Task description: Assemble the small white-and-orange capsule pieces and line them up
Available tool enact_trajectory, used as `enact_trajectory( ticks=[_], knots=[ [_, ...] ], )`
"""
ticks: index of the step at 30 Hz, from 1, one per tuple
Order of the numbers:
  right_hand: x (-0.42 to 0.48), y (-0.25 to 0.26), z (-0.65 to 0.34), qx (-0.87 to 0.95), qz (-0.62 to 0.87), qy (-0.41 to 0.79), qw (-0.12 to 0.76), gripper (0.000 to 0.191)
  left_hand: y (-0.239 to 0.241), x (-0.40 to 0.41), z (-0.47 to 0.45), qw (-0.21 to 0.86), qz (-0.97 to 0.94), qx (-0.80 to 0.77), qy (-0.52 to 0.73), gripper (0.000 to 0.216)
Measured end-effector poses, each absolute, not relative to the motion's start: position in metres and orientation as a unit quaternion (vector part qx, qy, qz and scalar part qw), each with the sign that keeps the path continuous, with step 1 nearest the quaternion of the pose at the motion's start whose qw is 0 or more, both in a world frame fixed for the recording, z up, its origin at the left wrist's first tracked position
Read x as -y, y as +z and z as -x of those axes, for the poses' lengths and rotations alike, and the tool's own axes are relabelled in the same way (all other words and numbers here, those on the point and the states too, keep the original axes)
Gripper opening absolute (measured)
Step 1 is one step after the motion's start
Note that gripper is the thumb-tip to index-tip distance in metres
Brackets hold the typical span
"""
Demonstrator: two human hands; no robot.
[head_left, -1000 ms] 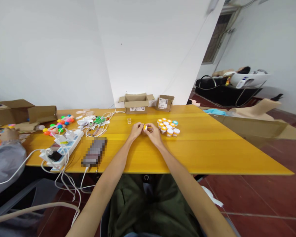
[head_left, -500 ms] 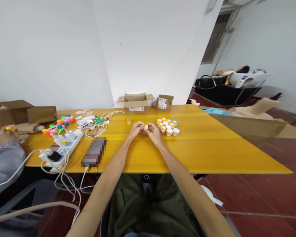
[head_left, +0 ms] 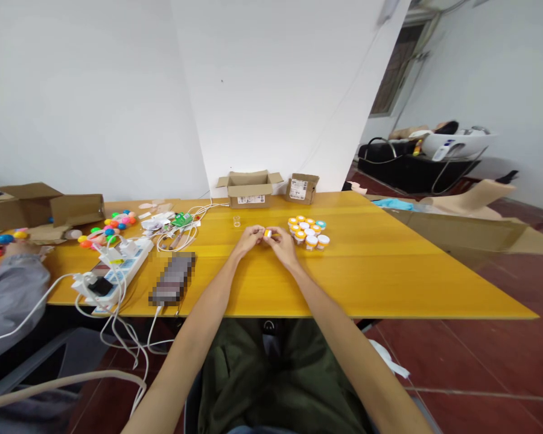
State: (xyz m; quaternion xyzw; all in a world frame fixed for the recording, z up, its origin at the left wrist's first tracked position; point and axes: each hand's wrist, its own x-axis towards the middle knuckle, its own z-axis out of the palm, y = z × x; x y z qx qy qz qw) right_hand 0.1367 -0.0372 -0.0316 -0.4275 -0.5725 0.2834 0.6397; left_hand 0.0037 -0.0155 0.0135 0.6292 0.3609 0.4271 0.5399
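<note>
Between my two hands, above the middle of the table, is a small jar with orange and white on it. My left hand grips it from the left with the fingertips. From the other side my right hand pinches it, thumb and fingers closed. Just right of my right hand stands a tight group of small jars with white, orange and blue lids. A small clear ring-like container stands on the table beyond my left hand.
An open cardboard box and a smaller box stand against the wall. Leftward lie a phone, a power strip with cables, a green circuit board and coloured balls. A co-worker's sleeve reaches in at far left.
The jar between my fingers has turned slightly, and my hands have barely moved. At far left the co-worker's hand has shifted, and a blue ball now shows there.
</note>
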Motion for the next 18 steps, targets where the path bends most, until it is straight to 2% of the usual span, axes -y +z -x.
enact_trajectory(
  ticks=[5,18],
  knots=[
    [0.0361,-0.0328,-0.1373,0.572,0.435,0.28,0.636,0.023,0.0111,0.0134,-0.001,0.555,-0.613,-0.355,0.435,0.016],
    [0.0384,-0.0296,-0.1343,0.545,0.508,0.242,0.621,0.023,0.0076,0.0055,-0.0011,0.493,-0.55,-0.418,0.529,0.006]
  ],
)
